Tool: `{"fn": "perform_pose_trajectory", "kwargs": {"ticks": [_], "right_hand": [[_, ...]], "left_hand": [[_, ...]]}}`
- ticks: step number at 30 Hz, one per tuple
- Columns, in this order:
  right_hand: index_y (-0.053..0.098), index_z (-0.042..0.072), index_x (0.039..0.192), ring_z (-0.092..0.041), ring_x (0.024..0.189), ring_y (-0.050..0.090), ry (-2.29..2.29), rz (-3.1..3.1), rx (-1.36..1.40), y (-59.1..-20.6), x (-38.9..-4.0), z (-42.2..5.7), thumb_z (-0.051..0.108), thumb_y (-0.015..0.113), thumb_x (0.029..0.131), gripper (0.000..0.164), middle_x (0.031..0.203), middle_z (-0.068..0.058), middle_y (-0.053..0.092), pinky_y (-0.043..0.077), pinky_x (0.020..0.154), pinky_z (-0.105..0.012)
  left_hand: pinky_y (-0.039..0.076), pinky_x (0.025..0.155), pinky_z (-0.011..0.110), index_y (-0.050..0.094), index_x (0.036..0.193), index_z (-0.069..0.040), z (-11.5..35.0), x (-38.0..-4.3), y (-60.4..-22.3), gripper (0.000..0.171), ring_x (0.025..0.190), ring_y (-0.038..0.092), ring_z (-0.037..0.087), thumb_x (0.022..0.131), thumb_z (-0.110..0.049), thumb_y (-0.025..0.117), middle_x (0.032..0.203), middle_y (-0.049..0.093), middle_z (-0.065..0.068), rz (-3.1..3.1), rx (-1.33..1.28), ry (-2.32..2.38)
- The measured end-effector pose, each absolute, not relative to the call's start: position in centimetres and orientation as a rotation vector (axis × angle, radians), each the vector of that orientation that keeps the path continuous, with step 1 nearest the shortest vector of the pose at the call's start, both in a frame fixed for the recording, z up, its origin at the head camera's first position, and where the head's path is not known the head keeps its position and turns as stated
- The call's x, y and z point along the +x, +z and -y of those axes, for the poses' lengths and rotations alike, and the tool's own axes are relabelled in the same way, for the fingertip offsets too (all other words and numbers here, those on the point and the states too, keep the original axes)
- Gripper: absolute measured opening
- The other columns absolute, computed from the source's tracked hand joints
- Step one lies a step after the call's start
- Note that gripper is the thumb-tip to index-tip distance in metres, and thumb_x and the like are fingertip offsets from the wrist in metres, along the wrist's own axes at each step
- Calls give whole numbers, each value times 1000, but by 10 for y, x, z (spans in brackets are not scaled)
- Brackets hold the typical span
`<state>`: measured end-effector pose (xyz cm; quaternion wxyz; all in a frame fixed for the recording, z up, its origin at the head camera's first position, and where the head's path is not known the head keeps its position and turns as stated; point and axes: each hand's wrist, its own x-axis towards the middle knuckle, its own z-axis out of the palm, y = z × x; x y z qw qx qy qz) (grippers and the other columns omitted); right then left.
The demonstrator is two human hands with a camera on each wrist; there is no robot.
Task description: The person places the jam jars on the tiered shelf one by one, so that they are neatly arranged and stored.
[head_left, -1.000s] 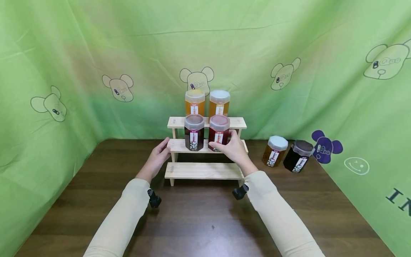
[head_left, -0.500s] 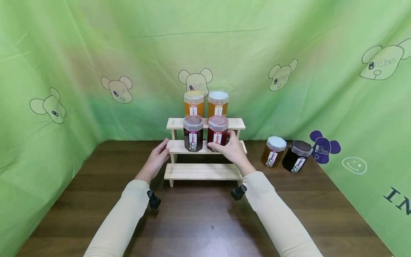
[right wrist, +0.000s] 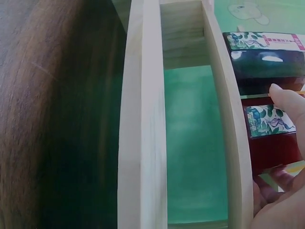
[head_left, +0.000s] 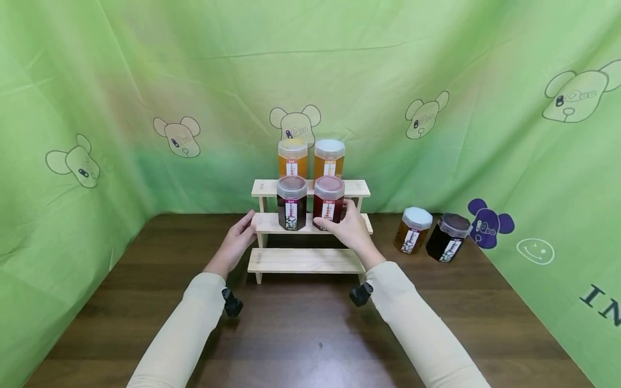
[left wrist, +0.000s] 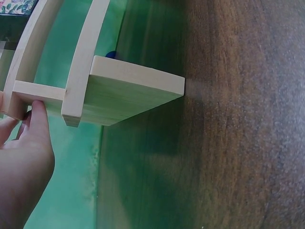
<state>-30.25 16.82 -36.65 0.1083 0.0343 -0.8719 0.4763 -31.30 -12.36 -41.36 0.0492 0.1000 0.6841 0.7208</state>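
Observation:
On the middle step of a three-step wooden display rack (head_left: pixel 305 260) stands a red hexagonal jar (head_left: pixel 330 189) with a clear lid. My right hand (head_left: pixel 354 231) grips it, thumb across the front and fingers round its right side. In the right wrist view that red jar (right wrist: pixel 271 152) sits close beside a dark jar (right wrist: pixel 267 67), and my thumb tip lies near the gap between them. My left hand (head_left: pixel 235 242) holds the left end of the middle step. In the left wrist view, the left hand's fingers (left wrist: pixel 40 121) press against the rack's wooden side.
Two amber jars, one with a yellow-looking lid (head_left: pixel 293 145) and one with a whitish lid (head_left: pixel 329 148), stand on the top step. Right of the rack, a brown jar (head_left: pixel 412 231) and a black jar (head_left: pixel 448 237) stand on the wooden table (head_left: pixel 291 339). Green cloth (head_left: pixel 218 64) hangs behind.
The head view has shifted very slightly. Both hands keep their places on the red jar and the rack, and the jars stand where they stood.

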Motion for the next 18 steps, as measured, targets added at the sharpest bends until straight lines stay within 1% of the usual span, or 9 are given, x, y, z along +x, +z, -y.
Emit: {"fn": "perform_pose_trajectory", "kwargs": {"ticks": [7, 11, 18], "right_hand": [[34, -2, 146, -33, 123, 52, 1428, 2557, 169, -368, -300, -170, 39, 87, 79, 95, 138, -21, 50, 47, 104, -47], [34, -2, 147, -32, 124, 51, 1451, 2550, 253, -368, -299, -177, 33, 87, 79, 93, 138, -21, 50, 47, 104, -46], [31, -3, 150, -37, 130, 48, 1512, 2535, 375, -370, -297, -193, 22, 86, 81, 91, 141, -25, 48, 42, 110, -47]], "left_hand": [[30, 118, 39, 16, 161, -6, 125, -313, -414, 54, 147, 25, 26, 110, -9, 36, 164, 15, 17, -2077, 314, 2206], [29, 118, 40, 16, 161, -6, 125, -313, -413, 54, 147, 25, 27, 110, -8, 36, 164, 15, 18, -2071, 313, 2210], [31, 117, 38, 17, 161, -7, 124, -313, -413, 54, 147, 27, 26, 110, -9, 36, 164, 16, 16, -2092, 297, 2199]]}}
